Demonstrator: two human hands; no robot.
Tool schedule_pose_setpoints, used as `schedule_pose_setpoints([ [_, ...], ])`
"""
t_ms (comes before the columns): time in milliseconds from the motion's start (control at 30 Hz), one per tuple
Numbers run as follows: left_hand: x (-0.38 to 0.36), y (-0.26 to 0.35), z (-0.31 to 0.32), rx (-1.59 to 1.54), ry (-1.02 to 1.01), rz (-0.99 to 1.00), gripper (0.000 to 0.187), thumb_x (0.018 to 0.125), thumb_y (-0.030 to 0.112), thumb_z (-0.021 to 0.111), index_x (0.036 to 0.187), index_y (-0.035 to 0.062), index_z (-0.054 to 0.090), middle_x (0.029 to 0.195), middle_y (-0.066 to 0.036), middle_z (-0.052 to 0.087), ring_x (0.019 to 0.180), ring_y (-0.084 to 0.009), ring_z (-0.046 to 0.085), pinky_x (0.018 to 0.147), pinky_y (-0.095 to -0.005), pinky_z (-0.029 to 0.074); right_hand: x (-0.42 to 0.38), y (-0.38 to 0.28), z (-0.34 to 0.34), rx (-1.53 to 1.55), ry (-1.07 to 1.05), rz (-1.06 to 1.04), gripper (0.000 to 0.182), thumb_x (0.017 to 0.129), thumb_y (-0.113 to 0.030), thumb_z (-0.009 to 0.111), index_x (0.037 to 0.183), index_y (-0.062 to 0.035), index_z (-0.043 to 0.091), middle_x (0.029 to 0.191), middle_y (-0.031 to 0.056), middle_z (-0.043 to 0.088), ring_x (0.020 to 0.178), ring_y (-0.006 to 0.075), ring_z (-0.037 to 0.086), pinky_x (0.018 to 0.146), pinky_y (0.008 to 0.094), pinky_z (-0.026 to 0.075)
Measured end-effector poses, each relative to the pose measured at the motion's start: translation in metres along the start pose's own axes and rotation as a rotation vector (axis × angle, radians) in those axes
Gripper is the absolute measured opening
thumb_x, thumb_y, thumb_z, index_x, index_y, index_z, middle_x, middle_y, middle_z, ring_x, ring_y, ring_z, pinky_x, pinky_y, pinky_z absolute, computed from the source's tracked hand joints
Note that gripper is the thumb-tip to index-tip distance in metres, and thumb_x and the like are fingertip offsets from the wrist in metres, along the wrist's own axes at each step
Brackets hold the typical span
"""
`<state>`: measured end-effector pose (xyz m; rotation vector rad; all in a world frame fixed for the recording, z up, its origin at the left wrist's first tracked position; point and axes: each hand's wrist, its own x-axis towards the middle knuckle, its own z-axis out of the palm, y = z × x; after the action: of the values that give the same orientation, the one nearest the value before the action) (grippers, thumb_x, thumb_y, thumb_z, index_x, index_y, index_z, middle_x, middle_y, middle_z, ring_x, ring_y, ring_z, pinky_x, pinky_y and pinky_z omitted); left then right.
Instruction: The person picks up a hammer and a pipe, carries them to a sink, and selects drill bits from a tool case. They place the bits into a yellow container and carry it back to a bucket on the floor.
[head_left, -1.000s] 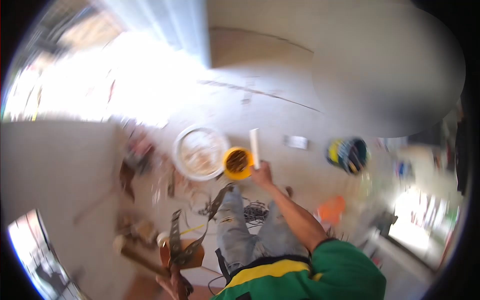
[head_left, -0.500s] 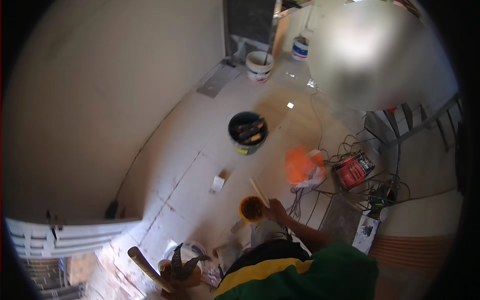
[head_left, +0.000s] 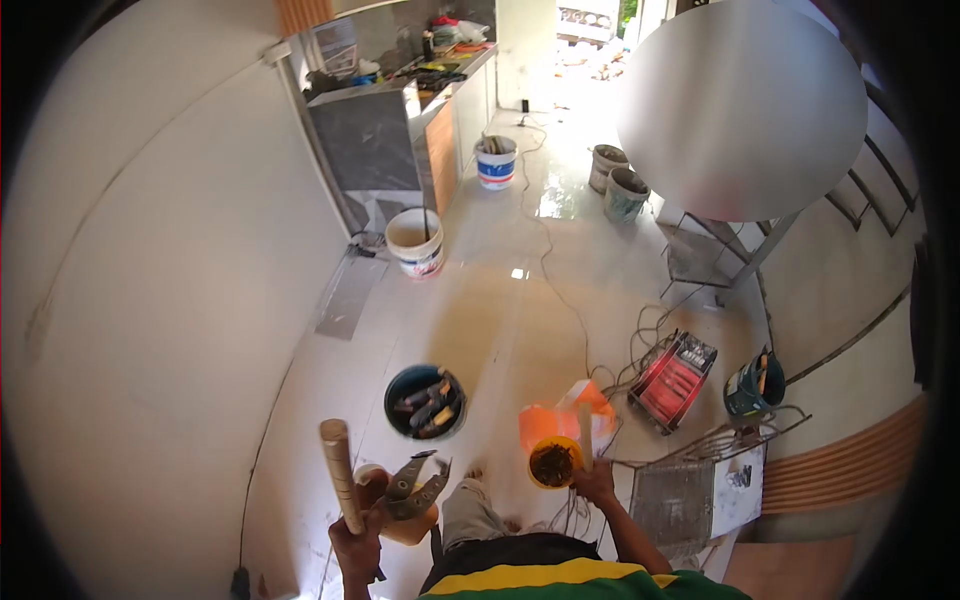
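Note:
My left hand [head_left: 357, 545] is closed round a wooden handle [head_left: 340, 470] that stands up from the fist. Beside it are a worn dark strap-like piece [head_left: 415, 487] with holes and an orange-yellow container [head_left: 412, 525], partly hidden by the strap; how these are held is unclear. My right hand [head_left: 596, 484] grips a yellow container [head_left: 553, 463] by its rim, with brown bits inside. A pale stick [head_left: 585, 430] rises by the same hand. Just beyond lies an orange plastic bag [head_left: 540, 424] on the floor.
Ahead on the left stands a dark bucket of tools [head_left: 425, 402]. Farther off are a white bucket [head_left: 415, 245], a blue-banded bucket [head_left: 496, 163] and grey buckets [head_left: 626, 196]. To the right are a red tray [head_left: 674, 382], cables, a dark green bucket [head_left: 754, 386] and a metal rack [head_left: 675, 500].
The view has swung up and left, showing the counter and doorway. My left hand with the handle has come up in view, and my right hand with the yellow container has shifted right and down.

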<state>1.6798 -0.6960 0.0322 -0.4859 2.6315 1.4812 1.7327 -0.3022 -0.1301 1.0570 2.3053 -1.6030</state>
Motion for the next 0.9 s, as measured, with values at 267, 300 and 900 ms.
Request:
schedule_pose_setpoints([
  [267,0.192,0.094,0.12,0.068,-0.25,0.275,0.016,0.084,0.014,0.069,0.08,-0.0017,0.067,0.064,-0.007,0.064,0.061,-0.0097,0.058,0.057,-0.0293,0.048,0.124,-0.067,-0.025,0.211,0.197,0.22,0.019,0.08,-0.013,0.056,0.076,0.0032,0.065,0.055,0.0108,0.06,0.037,0.0144,0.051,0.032,0.0291,0.038],
  [300,0.212,0.117,0.134,0.038,-0.277,0.31,0.015,0.083,0.014,0.069,0.083,-0.0016,0.068,0.066,-0.011,0.065,0.062,-0.0118,0.061,0.059,-0.0309,0.049,0.138,-0.081,-0.031,0.231,0.267,0.2,0.018,0.079,-0.013,0.055,0.077,0.0033,0.064,0.056,0.0109,0.061,0.037,0.0146,0.051,0.032,0.0293,0.039],
  [900,0.547,0.37,0.468,0.087,-0.598,0.404,0.018,0.084,0.014,0.068,0.088,-0.0033,0.067,0.067,-0.009,0.064,0.063,-0.0127,0.06,0.059,-0.0301,0.048,0.496,-0.205,-0.159,0.387,0.651,0.322,0.019,0.084,-0.014,0.055,0.089,0.0042,0.06,0.059,0.0131,0.062,0.036,0.0146,0.05,0.034,0.0286,0.039],
])
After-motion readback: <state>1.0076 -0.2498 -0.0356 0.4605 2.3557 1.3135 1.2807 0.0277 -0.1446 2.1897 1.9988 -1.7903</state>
